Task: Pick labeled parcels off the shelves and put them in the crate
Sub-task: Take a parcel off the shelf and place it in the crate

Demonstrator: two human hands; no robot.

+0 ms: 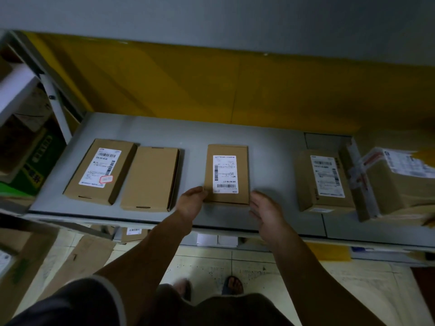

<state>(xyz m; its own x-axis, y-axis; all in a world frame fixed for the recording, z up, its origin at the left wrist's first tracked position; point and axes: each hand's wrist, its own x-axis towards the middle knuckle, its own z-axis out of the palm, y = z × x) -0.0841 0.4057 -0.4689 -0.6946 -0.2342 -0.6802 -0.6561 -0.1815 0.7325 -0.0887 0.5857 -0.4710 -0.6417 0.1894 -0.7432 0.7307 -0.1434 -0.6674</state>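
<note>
A small flat cardboard parcel (226, 174) with a white barcode label lies in the middle of the grey shelf (188, 137). My left hand (191, 203) grips its near left corner, fingers curled at the edge. My right hand (267, 211) hovers just off its near right corner, fingers relaxed, holding nothing. A larger labeled parcel (101, 171) lies at the left of the shelf, and another labeled box (324, 180) stands at the right. No crate is in view.
An unlabeled flat box (150, 178) lies between the left parcel and the middle one. A taped parcel (388, 180) sits at the far right. Cartons stand on the floor at left (70, 260), with more boxes on the lower shelf (134, 232).
</note>
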